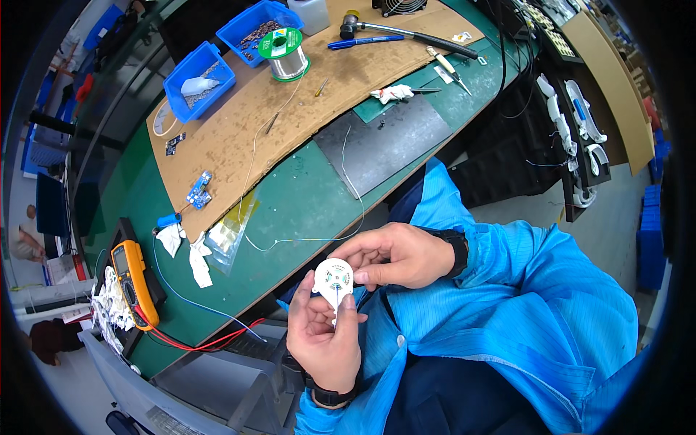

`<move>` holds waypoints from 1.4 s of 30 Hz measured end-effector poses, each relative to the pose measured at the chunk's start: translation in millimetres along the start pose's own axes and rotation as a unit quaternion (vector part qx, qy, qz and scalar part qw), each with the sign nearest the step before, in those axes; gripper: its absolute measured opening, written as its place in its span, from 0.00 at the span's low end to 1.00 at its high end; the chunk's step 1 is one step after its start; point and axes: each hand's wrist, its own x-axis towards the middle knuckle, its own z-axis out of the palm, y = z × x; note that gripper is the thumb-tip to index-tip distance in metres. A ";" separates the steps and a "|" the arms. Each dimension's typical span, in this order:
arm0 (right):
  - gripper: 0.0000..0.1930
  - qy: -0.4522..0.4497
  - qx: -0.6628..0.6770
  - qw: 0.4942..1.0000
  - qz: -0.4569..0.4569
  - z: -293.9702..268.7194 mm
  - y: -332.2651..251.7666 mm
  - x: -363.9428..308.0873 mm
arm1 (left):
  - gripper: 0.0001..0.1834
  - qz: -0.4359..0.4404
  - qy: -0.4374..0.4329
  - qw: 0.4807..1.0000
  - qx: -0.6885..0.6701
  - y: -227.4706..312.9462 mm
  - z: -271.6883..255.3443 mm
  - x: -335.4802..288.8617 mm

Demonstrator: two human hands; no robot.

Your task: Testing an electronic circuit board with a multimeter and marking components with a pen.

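Head view, left hand (326, 341) palm-up, right hand (395, 255) pinching white disc (333, 277)

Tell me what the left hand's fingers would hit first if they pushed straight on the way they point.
The left hand points up the picture, fingertips at the round white disc. Pushing on, it would probably meet the disc first, then the right hand just beyond; depth is unclear.

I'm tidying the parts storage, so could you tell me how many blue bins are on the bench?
2: one blue bin at the cardboard sheet's left end, another behind it beside the solder spool. Others may sit out of view.
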 end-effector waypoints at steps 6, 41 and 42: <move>0.22 -0.001 0.019 1.000 0.015 0.4 -2.7 -0.3 | 0.30 0.006 0.001 1.000 0.008 -0.1 0.4 -0.4; 0.17 0.029 -0.130 0.983 -0.124 -3.0 -26.2 -7.7 | 0.31 0.074 -0.058 0.995 -0.020 -20.3 -11.1 10.0; 0.17 0.038 -0.139 0.979 -0.147 -5.1 -26.7 -7.9 | 0.31 -0.080 -0.137 0.966 -0.202 -13.6 -16.0 11.0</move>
